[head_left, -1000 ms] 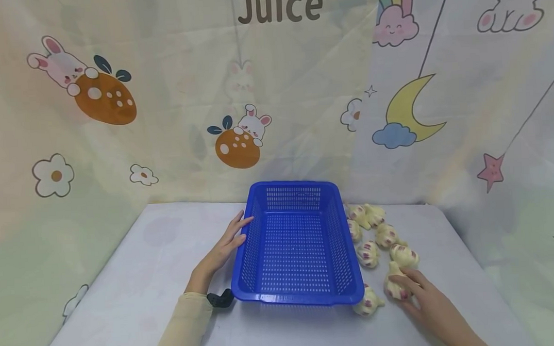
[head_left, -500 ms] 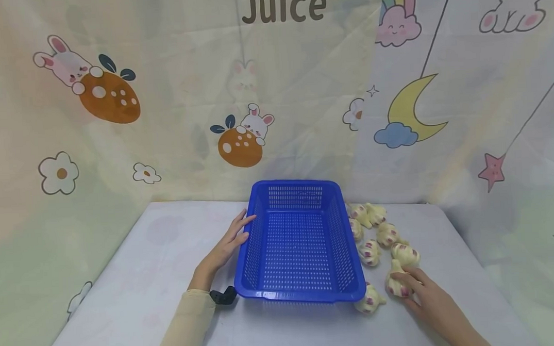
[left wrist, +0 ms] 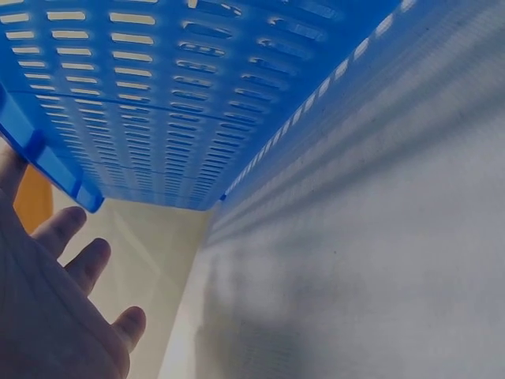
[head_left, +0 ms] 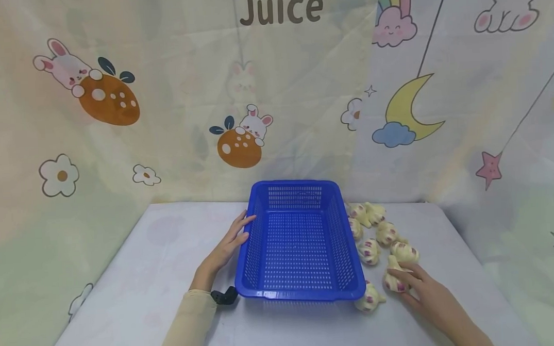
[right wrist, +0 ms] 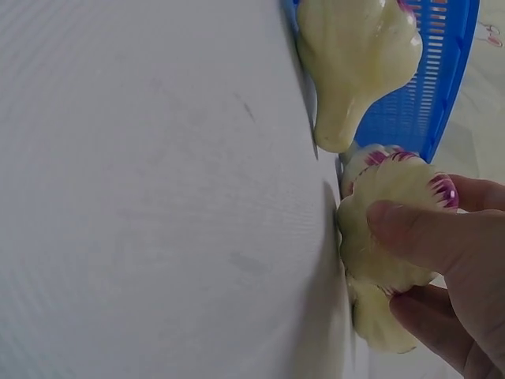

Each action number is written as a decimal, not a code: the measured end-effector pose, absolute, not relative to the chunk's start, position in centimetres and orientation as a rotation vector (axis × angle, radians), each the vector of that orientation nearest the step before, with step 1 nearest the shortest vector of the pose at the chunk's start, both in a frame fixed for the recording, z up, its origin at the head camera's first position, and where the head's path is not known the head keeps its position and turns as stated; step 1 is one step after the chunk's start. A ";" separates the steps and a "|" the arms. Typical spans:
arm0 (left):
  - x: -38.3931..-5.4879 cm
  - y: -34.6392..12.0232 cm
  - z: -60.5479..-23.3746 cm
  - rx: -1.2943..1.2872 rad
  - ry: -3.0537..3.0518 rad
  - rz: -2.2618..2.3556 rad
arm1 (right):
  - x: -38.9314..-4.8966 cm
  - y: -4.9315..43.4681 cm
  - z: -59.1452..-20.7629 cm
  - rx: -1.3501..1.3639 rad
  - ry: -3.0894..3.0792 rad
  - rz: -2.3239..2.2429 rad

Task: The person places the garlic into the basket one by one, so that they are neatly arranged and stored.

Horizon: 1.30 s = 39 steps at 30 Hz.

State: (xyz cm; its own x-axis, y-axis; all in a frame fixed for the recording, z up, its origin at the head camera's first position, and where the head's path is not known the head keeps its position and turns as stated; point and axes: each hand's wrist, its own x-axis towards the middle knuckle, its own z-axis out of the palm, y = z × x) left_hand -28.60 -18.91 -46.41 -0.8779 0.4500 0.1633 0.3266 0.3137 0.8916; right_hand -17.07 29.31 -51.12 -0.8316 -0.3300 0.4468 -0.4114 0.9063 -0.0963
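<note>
My left hand (head_left: 222,253) lies along the left side of a blue plastic basket (head_left: 301,296), its fingers extended at the rim. In the left wrist view that hand (left wrist: 47,308) is beside the slotted basket wall (left wrist: 158,103). At the right, my right hand (head_left: 433,295) pinches a cream garlic bulb (head_left: 394,282) with purple marks. Thumb and fingers sit on either side of the bulb (right wrist: 379,245) in the right wrist view. Several similar garlic bulbs (head_left: 386,234) lie right of the basket; one (head_left: 368,298) is by its near right corner.
A small black object (head_left: 224,296) stands at the basket's near left corner, by the left wrist. The white table (head_left: 284,332) ends at a printed cloth backdrop (head_left: 293,115) behind the basket, with more cloth at both sides.
The head view shifts slightly. My right hand and the garlic bulb in it have moved a little away from me; the left hand stays at the basket rim.
</note>
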 end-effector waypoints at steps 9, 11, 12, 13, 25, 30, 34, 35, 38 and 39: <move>-28.4 -18.8 -46.3 0.685 2.437 1.638 | -17.1 29.2 -50.7 0.580 -2.551 0.267; -28.3 -18.8 -46.3 0.684 2.429 1.625 | -17.0 29.2 -50.6 0.573 -2.554 0.281; -28.3 -18.8 -46.4 0.680 2.425 1.617 | -16.9 29.2 -50.5 0.563 -2.564 0.290; -28.2 -18.8 -46.4 0.679 2.424 1.609 | -16.8 29.2 -50.4 0.549 -2.579 0.297; -28.0 -18.9 -46.3 0.655 2.427 1.593 | -16.2 28.8 -48.9 0.483 -2.604 0.377; -28.0 -18.9 -46.2 0.670 2.438 1.589 | -16.3 28.4 -47.8 0.465 -2.598 0.410; -28.0 -18.9 -46.1 0.690 2.444 1.594 | -16.4 28.2 -47.2 0.470 -2.577 0.419; -28.0 -18.9 -46.0 0.691 2.444 1.598 | -16.4 28.1 -47.0 0.473 -2.574 0.423; -27.9 -18.9 -46.0 0.701 2.440 1.610 | -16.5 27.9 -46.7 0.456 -2.586 0.438; -27.9 -19.0 -46.0 0.706 2.438 1.614 | -16.6 27.8 -46.6 0.449 -2.595 0.448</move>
